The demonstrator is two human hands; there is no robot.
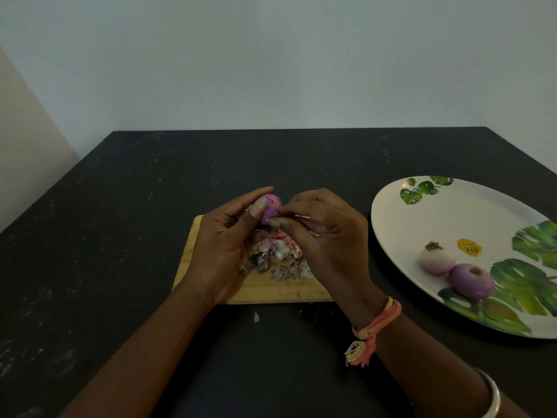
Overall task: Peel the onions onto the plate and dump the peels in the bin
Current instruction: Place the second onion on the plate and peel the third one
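Two onions done, sitting on the plate at right. Left hand grips a third onion over the board so peels drop there, right hand pinching its skin.

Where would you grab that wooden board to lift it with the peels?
Probably the cutting board by its left short end, from the left, kept level: the strip showing there is bare wood, while the peels heap mid-board.

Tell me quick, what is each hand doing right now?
Left hand: grips a purple onion over the board.
Right hand: fingertips pinch at the same onion's skin.
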